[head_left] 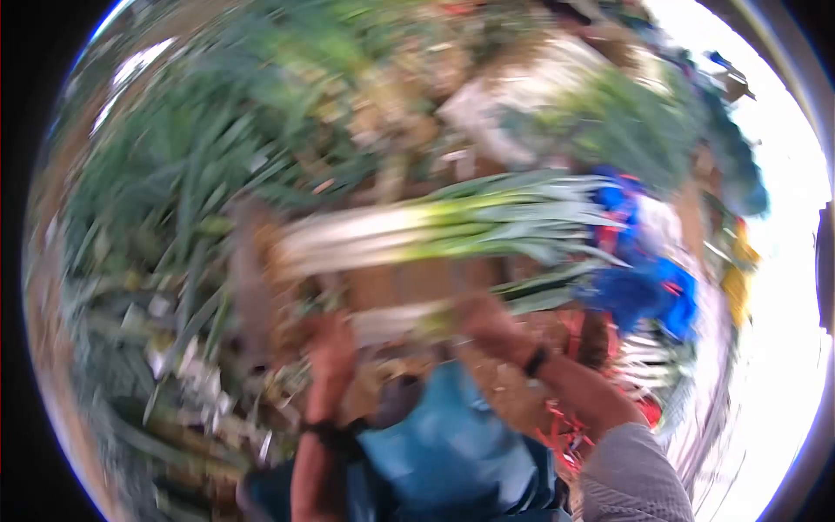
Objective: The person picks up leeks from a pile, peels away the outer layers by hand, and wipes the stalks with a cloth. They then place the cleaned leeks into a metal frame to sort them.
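Several leeks lie side by side in the middle, white root ends to the left and green leaves to the right. Nearer to me is a separate leek. My right hand is closed on it where the white turns green. At its root end is my left hand, blurred by motion, so its fingers cannot be made out. A brown upright board stands by the root ends of the row.
Piled leek greens fill the left and back. More leeks with white stalks lie at the back right. Blue material is at the right, with red ties nearer. Leaf scraps lie at the left.
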{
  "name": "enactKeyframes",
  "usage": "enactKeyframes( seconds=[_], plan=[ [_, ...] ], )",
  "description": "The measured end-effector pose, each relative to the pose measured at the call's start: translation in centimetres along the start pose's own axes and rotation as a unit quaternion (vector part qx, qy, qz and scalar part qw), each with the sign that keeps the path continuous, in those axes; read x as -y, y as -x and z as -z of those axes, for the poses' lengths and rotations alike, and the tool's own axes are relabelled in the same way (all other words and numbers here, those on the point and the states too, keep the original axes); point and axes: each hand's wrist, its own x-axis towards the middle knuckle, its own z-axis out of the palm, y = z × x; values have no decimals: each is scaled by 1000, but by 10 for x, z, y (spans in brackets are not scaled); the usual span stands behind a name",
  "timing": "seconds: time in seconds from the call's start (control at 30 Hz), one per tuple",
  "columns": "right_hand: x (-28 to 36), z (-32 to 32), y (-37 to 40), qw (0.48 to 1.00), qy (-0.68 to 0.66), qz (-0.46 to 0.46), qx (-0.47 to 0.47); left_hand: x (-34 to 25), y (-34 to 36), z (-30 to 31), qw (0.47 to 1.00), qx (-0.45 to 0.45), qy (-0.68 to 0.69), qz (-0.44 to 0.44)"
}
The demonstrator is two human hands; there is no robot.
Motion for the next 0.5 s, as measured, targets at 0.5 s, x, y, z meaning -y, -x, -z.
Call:
enactKeyframes(
  seconds=[0.5],
  plan=[
    [-73,-69,-20,929,-335,-58,-146,35,123,192,809,135,540,187]
  ],
)
